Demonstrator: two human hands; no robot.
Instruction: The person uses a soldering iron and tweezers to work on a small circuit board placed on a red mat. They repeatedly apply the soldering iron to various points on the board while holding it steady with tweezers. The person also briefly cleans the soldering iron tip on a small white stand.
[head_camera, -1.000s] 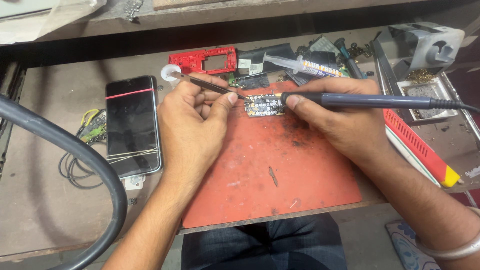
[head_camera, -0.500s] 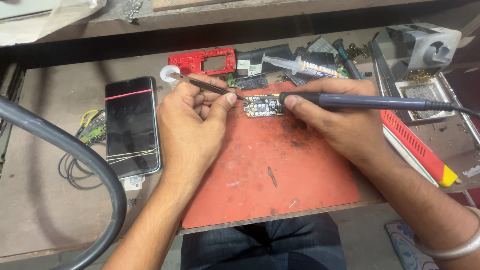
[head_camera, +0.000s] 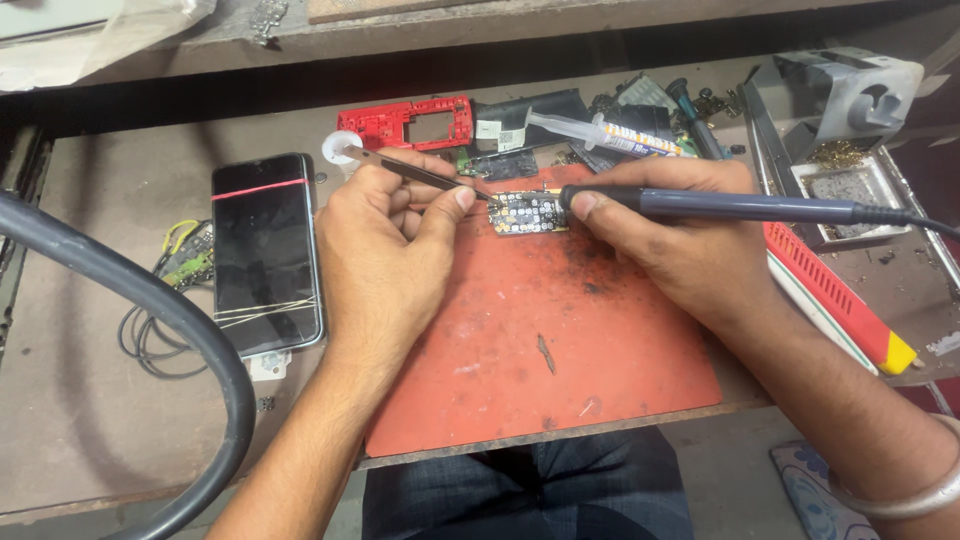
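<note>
The left hand (head_camera: 385, 250) has its grip clamped on a pair of tweezers (head_camera: 415, 172), pinched between thumb and fingers, the tips reaching toward 3 o'clock onto the left edge of a small circuit board (head_camera: 528, 212). The right hand (head_camera: 680, 245) has its grip closed around a dark soldering iron (head_camera: 745, 207), held like a pen, its tip meeting the board's right end from 3 o'clock. The board lies at the 12 o'clock edge of a worn red work mat (head_camera: 560, 350), between the two hands.

Outward from there, at 12 o'clock of the board, lie a red plastic phone frame (head_camera: 415, 122), a dark phone part (head_camera: 520, 120) and a syringe of paste (head_camera: 605, 135). At 9 o'clock of the left hand a black smartphone (head_camera: 265, 250) lies face up on the bench (head_camera: 90, 400), with rubber bands around it; a small green board with coloured wires (head_camera: 185, 255) sits just beside its left edge. A thick black hose (head_camera: 150, 310) curves across the 8 o'clock corner. At 2 o'clock stands a grey soldering iron stand (head_camera: 840, 110) with a tray, and at 4 o'clock of the right hand lies a long red-and-white tool with a yellow tip (head_camera: 840, 305).
</note>
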